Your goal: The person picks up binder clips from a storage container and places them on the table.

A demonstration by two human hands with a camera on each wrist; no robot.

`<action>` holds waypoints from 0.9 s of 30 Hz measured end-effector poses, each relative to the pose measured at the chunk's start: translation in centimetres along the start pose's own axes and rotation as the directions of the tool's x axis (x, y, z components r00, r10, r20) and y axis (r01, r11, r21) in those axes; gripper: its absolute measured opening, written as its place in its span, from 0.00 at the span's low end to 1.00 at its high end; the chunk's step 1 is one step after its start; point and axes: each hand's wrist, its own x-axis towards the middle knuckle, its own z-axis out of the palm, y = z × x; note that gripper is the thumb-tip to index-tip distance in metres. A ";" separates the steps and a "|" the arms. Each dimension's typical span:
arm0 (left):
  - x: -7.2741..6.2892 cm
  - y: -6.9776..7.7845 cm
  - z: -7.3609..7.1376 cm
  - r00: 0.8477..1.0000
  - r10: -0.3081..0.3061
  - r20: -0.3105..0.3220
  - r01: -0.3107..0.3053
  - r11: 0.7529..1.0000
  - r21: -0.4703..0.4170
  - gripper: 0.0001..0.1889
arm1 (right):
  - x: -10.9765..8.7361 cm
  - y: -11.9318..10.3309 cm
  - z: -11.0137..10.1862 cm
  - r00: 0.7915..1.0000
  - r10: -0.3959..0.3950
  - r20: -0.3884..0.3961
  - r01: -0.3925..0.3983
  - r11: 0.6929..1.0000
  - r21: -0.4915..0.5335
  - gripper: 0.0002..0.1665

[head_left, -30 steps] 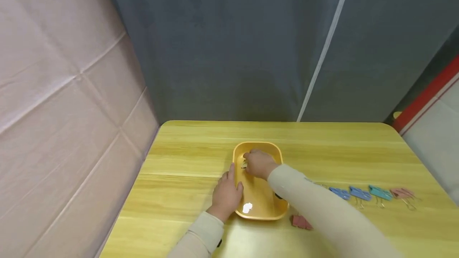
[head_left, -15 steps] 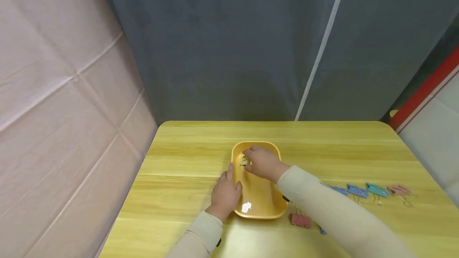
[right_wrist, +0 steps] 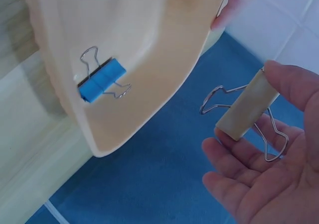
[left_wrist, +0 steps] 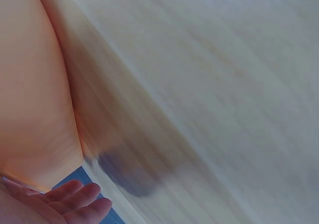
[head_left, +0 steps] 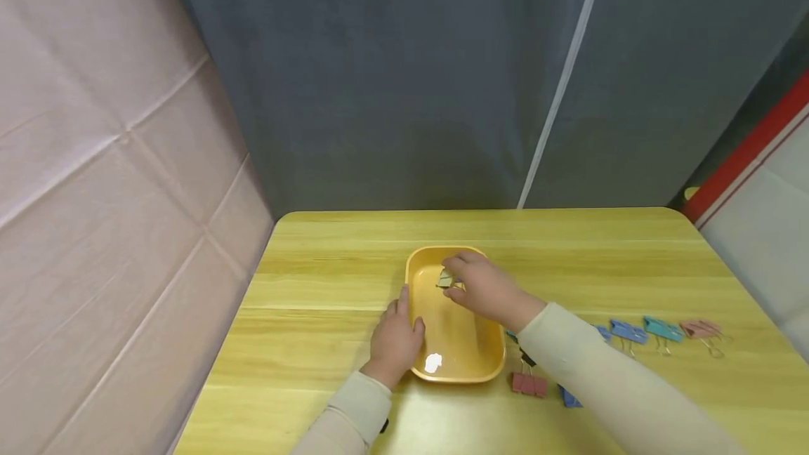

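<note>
In the head view, my right hand point(head_left: 487, 288) is over the far part of an orange tray point(head_left: 455, 369). It pinches a pale yellow binder clip point(right_wrist: 249, 104) between thumb and fingertips, and the right wrist view shows the clip's wire handles spread to either side. A blue binder clip point(right_wrist: 102, 79) lies inside the tray, below the held clip. My left hand point(head_left: 395, 339) rests against the tray's left side with its index finger extended along the rim. The left wrist view shows fingers point(left_wrist: 89, 209) of that hand loosely extended, but the tray's contact is out of sight there.
Right of the tray lie a dark red binder clip point(head_left: 528, 385) and a blue clip point(head_left: 570, 397) partly under the right sleeve. Farther right, a row holds a blue clip point(head_left: 628, 331), a teal clip point(head_left: 663, 328) and a pink clip point(head_left: 700, 329). The wooden table point(head_left: 316, 343) ends at a dark curtain.
My right hand has shifted right and slightly up within the tray area, bringing the yellow binder clip along. The right sleeve now uncovers more clips beside the tray. My left hand stays put.
</note>
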 end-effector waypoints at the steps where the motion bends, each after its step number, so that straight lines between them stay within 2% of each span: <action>1: 0.0 0.0 0.0 1.000 0.000 -0.001 0.000 1.000 -0.003 0.35 | -0.2 0.1 -0.1 1.000 0.001 -0.004 -0.001 1.000 -0.001 0.30; 6: 0.0 0.2 -0.1 1.000 -0.004 -0.014 0.004 1.000 -0.017 0.35 | -1.0 0.5 -0.6 0.999 0.044 0.008 -0.044 0.999 0.007 0.30; 14: 0.1 0.2 0.0 1.000 -0.020 -0.019 0.020 0.999 -0.031 0.34 | -2.6 1.5 -1.2 0.995 0.097 -0.014 -0.097 0.995 0.019 0.31; 22: 0.1 0.0 0.2 1.000 -0.020 -0.011 0.020 0.999 -0.048 0.34 | -5.0 2.9 -1.9 0.983 0.177 -0.043 -0.176 0.984 0.026 0.28; 27: 0.0 -0.2 0.1 1.000 -0.013 -0.026 0.012 0.999 -0.047 0.34 | -6.3 3.5 -2.1 0.973 0.224 -0.049 -0.223 0.974 0.020 0.29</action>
